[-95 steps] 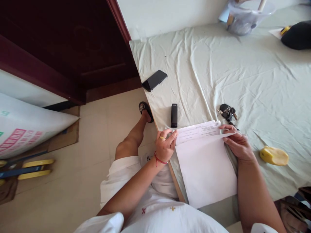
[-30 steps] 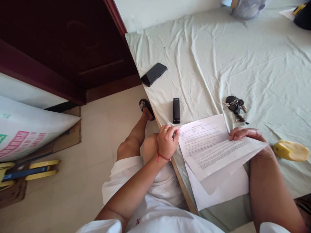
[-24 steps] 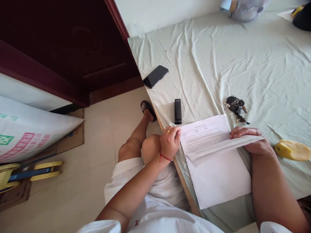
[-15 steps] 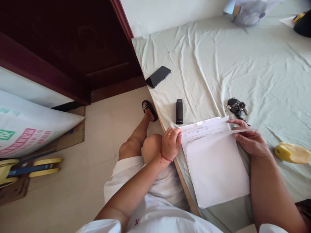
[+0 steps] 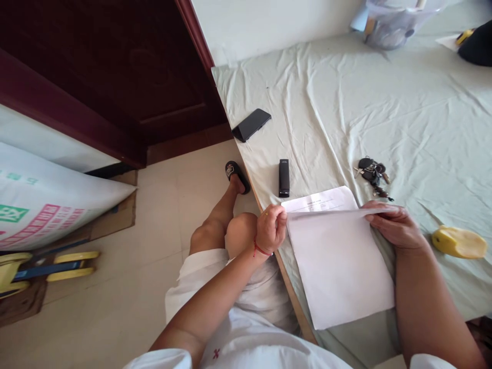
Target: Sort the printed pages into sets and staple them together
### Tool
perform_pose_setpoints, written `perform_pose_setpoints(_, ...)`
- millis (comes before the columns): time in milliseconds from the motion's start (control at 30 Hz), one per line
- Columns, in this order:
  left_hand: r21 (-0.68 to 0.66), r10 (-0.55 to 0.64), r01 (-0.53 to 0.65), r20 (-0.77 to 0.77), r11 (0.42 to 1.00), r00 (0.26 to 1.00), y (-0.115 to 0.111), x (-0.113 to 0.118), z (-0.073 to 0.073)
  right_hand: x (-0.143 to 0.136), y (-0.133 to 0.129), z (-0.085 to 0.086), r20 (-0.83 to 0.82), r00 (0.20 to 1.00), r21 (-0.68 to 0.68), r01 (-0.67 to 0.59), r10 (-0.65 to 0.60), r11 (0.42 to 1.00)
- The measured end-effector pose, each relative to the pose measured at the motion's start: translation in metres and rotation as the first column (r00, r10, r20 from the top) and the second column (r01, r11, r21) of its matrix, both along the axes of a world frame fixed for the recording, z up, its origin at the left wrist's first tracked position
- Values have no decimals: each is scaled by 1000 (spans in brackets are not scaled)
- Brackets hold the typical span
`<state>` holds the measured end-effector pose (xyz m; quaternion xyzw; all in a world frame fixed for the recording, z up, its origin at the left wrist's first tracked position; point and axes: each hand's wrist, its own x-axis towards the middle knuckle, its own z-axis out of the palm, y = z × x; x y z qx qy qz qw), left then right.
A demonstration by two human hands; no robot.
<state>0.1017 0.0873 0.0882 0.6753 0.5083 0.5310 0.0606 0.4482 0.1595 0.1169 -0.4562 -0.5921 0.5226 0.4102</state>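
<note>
White paper sheets lie near the table's edge, their far ends lifted and seen almost edge-on. At their left corner, my left hand is closed with thumb and fingers pressed together on the paper. My right hand pinches the raised edge on the right, thumb below and fingers above. Behind the lifted edge, a printed sheet shows part of its text. A black stapler rests just beyond my left hand. Past my right hand lies a bunch of keys.
A black phone leans at the table's left edge. On the right sits a yellow, partly cut fruit. A translucent plastic tub stands by the wall. A large white sack and yellow-wheeled trolley are on the floor.
The lifted sheets have come together into one edge, and more of the printed sheet's top shows behind them. My right fingers have moved slightly nearer me. The view has shifted a little.
</note>
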Motion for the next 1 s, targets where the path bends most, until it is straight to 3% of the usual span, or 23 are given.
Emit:
perform_pose_setpoints(133,-204,171,-149,97,968,980,5,-2,-2,3,0,8,-93,986,79,-135,142,988)
perform_pose_setpoints(267,-189,139,-145,-48,971,989,14,0,-4,4,-2,14,-151,979,-14,-139,136,990)
perform_pose_setpoints(500,-235,183,-227,-198,945,963,18,4,-8,9,0,11,-232,931,69,-275,283,959)
perform_pose_setpoints(700,-242,167,-224,-236,944,957,17,5,-5,14,-2,8,-251,914,32,-320,318,947)
perform_pose_setpoints(1000,-144,134,-162,-188,976,973,12,2,-6,12,-3,3,-241,940,29,-242,242,970)
